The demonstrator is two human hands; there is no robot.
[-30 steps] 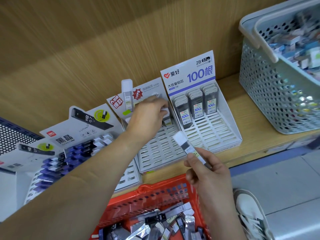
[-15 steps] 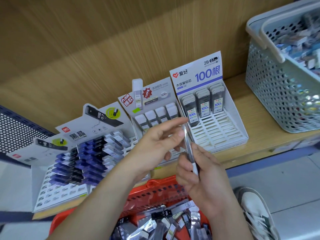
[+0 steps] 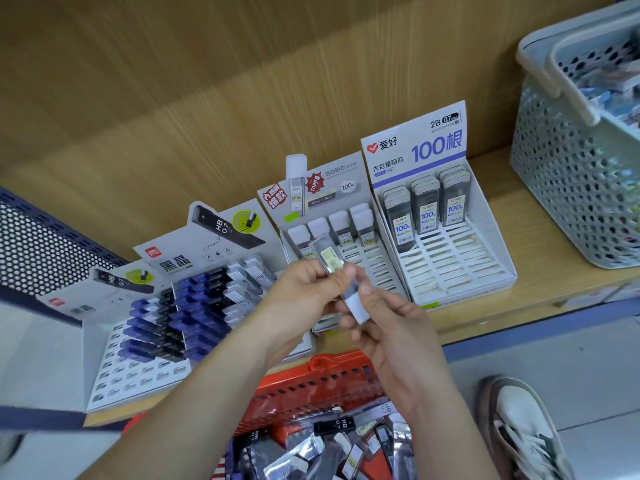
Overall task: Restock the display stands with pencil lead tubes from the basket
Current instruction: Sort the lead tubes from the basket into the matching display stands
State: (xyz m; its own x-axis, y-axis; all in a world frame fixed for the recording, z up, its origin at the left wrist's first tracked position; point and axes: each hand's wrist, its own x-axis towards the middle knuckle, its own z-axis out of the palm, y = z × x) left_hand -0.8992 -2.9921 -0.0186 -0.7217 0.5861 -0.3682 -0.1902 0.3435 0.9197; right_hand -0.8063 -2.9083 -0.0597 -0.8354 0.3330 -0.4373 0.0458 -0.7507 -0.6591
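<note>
Half a second ago the lead tube (image 3: 341, 275) stood edge-on between the two hands. Now it is turned so that its pale label faces up, and it tilts with its white cap at the lower end. A second ago the cap pointed upward and only the right hand held the tube, while the left hand reached into the middle display stand (image 3: 346, 188).

The left hand (image 3: 304, 289) now pinches the upper, labelled half, its fingers (image 3: 341, 278) narrow and curled on the tube. The right hand (image 3: 391, 327) grips the capped end, thumb on top and fingers folded beneath. Both hands hold the tube in the air, in front of the middle display stand and above the front edge of the shelf (image 3: 561, 271).

The red basket (image 3: 311, 379) sits below the hands, in front of the shelf, with loose tubes (image 3: 332, 424) inside. The right display stand (image 3: 485, 244) carries three rows of dark tubes at its back. A grey basket (image 3: 561, 188) stands at the right end of the shelf.
</note>
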